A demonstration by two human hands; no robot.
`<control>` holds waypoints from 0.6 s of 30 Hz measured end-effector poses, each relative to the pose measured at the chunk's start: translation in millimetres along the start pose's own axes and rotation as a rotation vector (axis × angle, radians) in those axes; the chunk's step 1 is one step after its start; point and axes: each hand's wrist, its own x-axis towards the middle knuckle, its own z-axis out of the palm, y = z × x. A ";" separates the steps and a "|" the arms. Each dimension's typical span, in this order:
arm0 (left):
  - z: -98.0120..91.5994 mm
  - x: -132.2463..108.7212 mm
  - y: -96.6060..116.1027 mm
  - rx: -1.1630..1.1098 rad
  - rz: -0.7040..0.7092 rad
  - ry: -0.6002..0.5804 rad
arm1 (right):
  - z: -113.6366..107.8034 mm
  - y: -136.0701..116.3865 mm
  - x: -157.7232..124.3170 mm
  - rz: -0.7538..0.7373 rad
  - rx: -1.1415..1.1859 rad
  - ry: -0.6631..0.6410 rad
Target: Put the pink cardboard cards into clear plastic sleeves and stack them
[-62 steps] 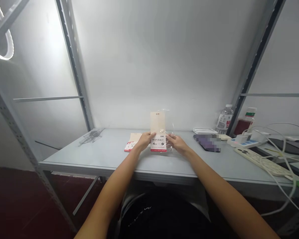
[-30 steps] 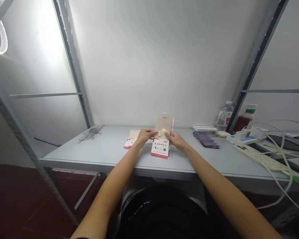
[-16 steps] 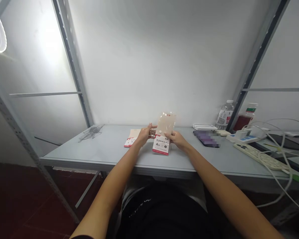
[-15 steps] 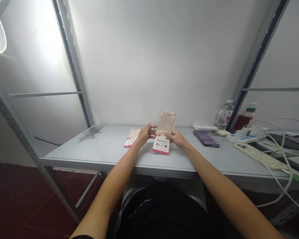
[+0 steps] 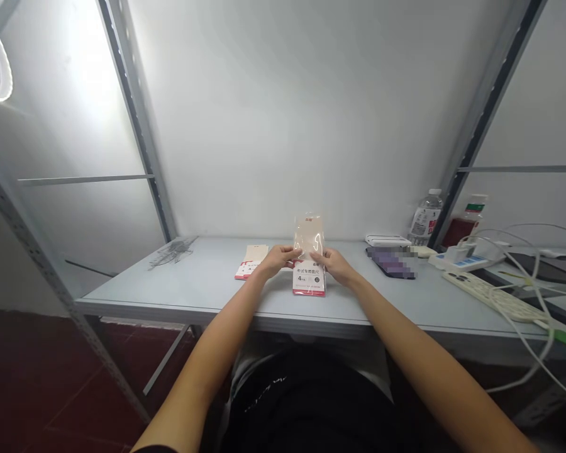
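A clear plastic packet (image 5: 308,258) with a beige card and a white-and-red label inside stands upright on the grey table (image 5: 207,289). My left hand (image 5: 277,259) pinches its left edge at mid-height. On the other side, my right hand (image 5: 334,264) pinches the right edge. Both hands have their fingers closed on the packet. To the left of my left hand, a second similar packet (image 5: 250,260) lies flat on the table.
A thin pile of wire-like pieces (image 5: 172,253) lies at the back left. To the right are a dark phone (image 5: 391,262), a white box (image 5: 387,240), two bottles (image 5: 426,218), power strips (image 5: 493,296) and cables. Metal shelf uprights (image 5: 136,119) flank the table.
The packet was tilted to the right with my left hand partly off it; now it stands straight again, and both hands pinch its sides.
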 end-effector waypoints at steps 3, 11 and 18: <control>-0.2 -0.1 0.6 0.016 -0.007 -0.027 | -0.3 0.9 0.9 0.010 -0.016 0.018; -1.7 3.1 -5.2 0.122 0.053 -0.018 | 0.9 1.3 1.0 0.035 -0.022 -0.043; -2.6 5.2 -10.0 0.198 0.089 -0.004 | -0.2 2.3 0.1 0.040 -0.029 -0.069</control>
